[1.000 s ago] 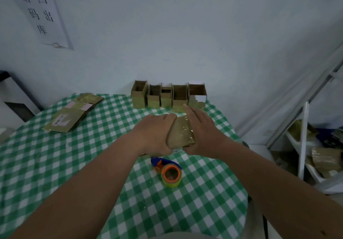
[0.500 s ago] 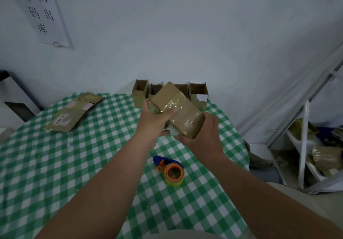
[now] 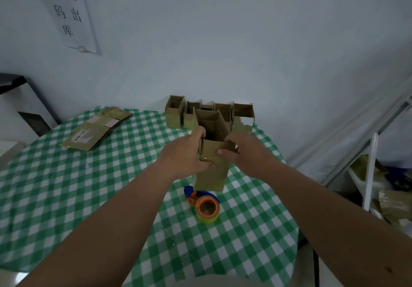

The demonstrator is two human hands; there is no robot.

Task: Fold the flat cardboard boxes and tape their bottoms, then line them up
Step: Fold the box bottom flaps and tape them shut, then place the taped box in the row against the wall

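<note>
Head view showed a brown cardboard box [image 3: 211, 168] standing upright with its open top flaps raised, near the middle of the round worktop [image 3: 66, 197] covered in a green-and-white checked cloth. Both hands held it near its top. The left hand [image 3: 180, 157] gripped the left side, fingers curled round the edge and thumb on the near face. The right hand [image 3: 243, 150] gripped the right side, its thumb pressed on the near face and its fingers wrapped behind; so each grip was closed on the box. Just in front of the box lay a tape dispenser with an orange core and blue handle [image 3: 205, 204], carrying a yellowish roll. Behind the box, along the far edge of the worktop against the pale wall, stood a row of five open-topped brown cardboard boxes [image 3: 209, 114], side by side. At far left on the worktop lay a pile of flat brown cardboard blanks [image 3: 95, 131], some bearing pale labels. A white paper sign with black characters [image 3: 66, 12] hung on the wall.
</note>
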